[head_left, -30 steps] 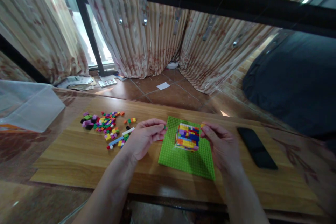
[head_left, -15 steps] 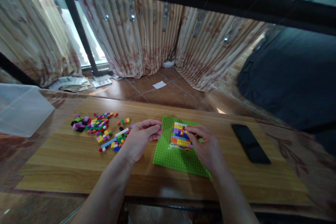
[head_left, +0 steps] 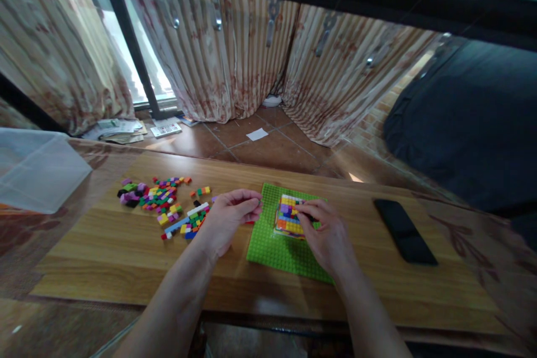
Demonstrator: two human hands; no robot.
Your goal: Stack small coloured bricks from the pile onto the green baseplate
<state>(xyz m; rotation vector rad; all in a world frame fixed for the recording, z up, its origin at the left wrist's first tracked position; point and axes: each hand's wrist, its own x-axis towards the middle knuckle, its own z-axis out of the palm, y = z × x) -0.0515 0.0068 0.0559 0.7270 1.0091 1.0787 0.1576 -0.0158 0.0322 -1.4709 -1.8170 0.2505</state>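
A green studded baseplate (head_left: 272, 254) lies on the wooden table, bearing a low block of many-coloured toy bricks (head_left: 287, 224). My right hand (head_left: 325, 229) is over the right side of this block, its thumb and fingertips pinched at the top; whatever sits between them is too small or hidden to name. My left hand (head_left: 232, 215) hovers at the baseplate's left edge, thumb pressed to the forefinger. A tiny piece may be in that pinch, but I cannot make it out. Part of the brick block is covered by my right fingers.
Loose toy bricks (head_left: 159, 197) are heaped on the left of the table (head_left: 126, 263). A black phone (head_left: 405, 232) lies at the right. Beyond the table's left end stands a translucent plastic bin (head_left: 37, 170). Curtains (head_left: 239, 67) hang behind.
The view has shifted slightly, moving the scene a little to the right. My right fingers have moved slightly over the top of the brick block; my left hand keeps its pinch.
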